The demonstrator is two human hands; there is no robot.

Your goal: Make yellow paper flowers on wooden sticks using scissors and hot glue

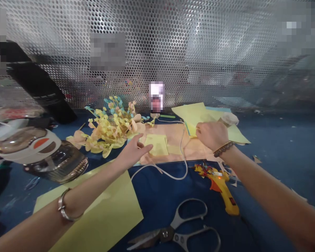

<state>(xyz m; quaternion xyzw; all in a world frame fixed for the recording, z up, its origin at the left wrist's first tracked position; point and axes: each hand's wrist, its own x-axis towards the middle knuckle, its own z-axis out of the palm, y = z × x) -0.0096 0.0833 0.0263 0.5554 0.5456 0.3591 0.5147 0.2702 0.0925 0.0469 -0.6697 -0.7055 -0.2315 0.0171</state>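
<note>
The left hand (135, 152) is open, its fingers spread and reaching out flat, with the fingertips (150, 148) just beside or barely over a yellow square (157, 145) of paper on a peach board (173, 137); from this angle, I can't be sure they touch it. The right hand (212, 135) sits at the edge of a stack of yellow sheets (193, 117) at the far end of the board. Its fingers curl down toward the paper in what may be a narrow pinch, but the back of the hand hides the fingertips, so I can't tell whether it holds anything. A pale roll or crumple of paper (229, 119) lies just beyond that hand. A white cord (170, 174) loops across the board and down onto the blue tabletop (275, 147). Left of the board stands a cluster of cut-paper flowers (111, 127) in yellow, peach and blue, and beyond that a glass appliance (49, 157) with a white and orange top. A large yellow sheet (102, 210) lies under the left forearm, a yellow glue gun (219, 185) lies below the right hand, and steel scissors (178, 227) lie closed near the bottom of the view. A perforated metal screen (173, 45) rises behind everything.
</note>
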